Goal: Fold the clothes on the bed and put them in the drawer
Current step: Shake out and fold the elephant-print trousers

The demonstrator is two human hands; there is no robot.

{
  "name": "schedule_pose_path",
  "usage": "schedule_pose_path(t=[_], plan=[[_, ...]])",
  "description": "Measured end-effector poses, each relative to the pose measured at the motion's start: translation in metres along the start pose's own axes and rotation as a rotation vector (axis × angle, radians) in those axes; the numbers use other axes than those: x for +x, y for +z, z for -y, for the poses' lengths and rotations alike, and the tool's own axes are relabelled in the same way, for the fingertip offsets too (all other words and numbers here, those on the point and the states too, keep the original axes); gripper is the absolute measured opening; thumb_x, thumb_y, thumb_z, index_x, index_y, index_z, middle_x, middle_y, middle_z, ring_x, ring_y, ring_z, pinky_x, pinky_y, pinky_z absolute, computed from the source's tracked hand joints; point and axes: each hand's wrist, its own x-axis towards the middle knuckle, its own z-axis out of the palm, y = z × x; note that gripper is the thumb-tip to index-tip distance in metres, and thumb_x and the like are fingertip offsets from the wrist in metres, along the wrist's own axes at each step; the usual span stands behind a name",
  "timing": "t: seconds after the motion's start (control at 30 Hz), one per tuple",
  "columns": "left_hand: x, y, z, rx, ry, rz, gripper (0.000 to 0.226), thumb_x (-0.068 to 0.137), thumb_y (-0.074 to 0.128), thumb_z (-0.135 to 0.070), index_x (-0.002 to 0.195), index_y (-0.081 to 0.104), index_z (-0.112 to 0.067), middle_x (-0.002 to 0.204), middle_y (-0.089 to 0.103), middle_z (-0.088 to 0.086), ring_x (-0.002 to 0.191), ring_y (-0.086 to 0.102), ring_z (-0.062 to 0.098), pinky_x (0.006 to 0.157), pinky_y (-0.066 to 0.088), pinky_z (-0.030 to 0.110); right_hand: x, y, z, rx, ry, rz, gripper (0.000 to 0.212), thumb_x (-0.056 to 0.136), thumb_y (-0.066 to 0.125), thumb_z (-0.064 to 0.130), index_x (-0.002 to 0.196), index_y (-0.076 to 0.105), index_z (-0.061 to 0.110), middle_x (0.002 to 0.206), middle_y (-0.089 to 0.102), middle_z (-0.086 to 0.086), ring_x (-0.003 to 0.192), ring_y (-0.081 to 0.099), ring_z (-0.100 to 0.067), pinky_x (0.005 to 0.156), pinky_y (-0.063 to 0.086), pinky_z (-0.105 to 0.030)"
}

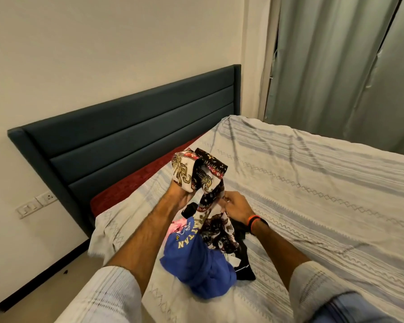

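The elephant-print garment [197,180] hangs bunched above the clothes pile [203,259] on the bed [313,194], gripped by the left hand [180,194] and pinched by the right hand [234,206]; its trailing end could snag the pile's 1 blue shirt [196,264] and drag it.
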Motion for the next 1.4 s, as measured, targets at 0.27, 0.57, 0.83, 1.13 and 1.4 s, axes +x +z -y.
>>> schedule_pose_path(t=[0.27, 0.57, 0.83, 1.13, 1.4], plan=[[-0.026, -0.027, 0.017, 0.134, -0.168, -0.097, 0.023, 0.093, 0.058, 0.0, 0.115, 0.063, -0.003, 0.107, 0.068, 0.012, 0.087, 0.066, 0.017, 0.077, 0.058, 0.03, 0.022, 0.0, 0.008, 0.385, 0.009, -0.174, 0.053, 0.083, 0.048, 0.063, 0.064, 0.056, 0.014, 0.069, 0.064, -0.011, 0.066, 0.061, -0.029, 0.075, 0.056, -0.057], [-0.052, -0.026, 0.03, 0.765, -0.184, -0.015, 0.032, 0.078, 0.08, -0.009, 0.107, 0.068, -0.007, 0.102, 0.072, 0.007, 0.092, 0.068, 0.021, 0.08, 0.056, 0.033, -0.017, -0.02, 0.116, 0.936, -0.035, -0.239, 0.024, 0.102, 0.051, 0.019, 0.104, 0.063, -0.001, 0.08, 0.068, -0.011, 0.065, 0.067, -0.011, 0.067, 0.061, -0.027], [-0.076, -0.031, -0.001, 0.609, -0.079, -0.167, 0.028, 0.099, 0.055, -0.031, 0.103, 0.068, -0.006, 0.068, 0.065, -0.002, 0.054, 0.057, 0.013, 0.047, 0.041, 0.023, -0.043, -0.016, 0.111, 0.554, 0.015, -0.249, 0.019, 0.096, 0.062, 0.023, 0.106, 0.068, 0.009, 0.098, 0.069, -0.004, 0.092, 0.061, -0.015, 0.068, 0.049, -0.025], [-0.097, 0.004, -0.025, 0.145, -0.158, -0.057, 0.026, 0.097, 0.058, -0.024, 0.116, 0.062, -0.007, 0.1, 0.074, 0.011, 0.085, 0.072, 0.023, 0.06, 0.058, 0.033, -0.114, 0.016, 0.09, 0.475, 0.061, -0.182, 0.046, 0.089, 0.055, 0.062, 0.1, 0.063, 0.019, 0.103, 0.063, 0.001, 0.094, 0.062, -0.015, 0.091, 0.056, -0.041], [-0.111, 0.049, -0.027, -0.057, -0.167, 0.02, 0.035, 0.091, 0.055, 0.009, 0.126, 0.046, 0.006, 0.112, 0.059, 0.023, 0.086, 0.064, 0.026, 0.064, 0.061, 0.031, -0.144, -0.011, 0.068, 0.266, -0.04, -0.205, 0.028, 0.083, 0.075, 0.043, 0.101, 0.071, 0.022, 0.096, 0.076, 0.0, 0.089, 0.073, -0.019, 0.087, 0.057, -0.047]])
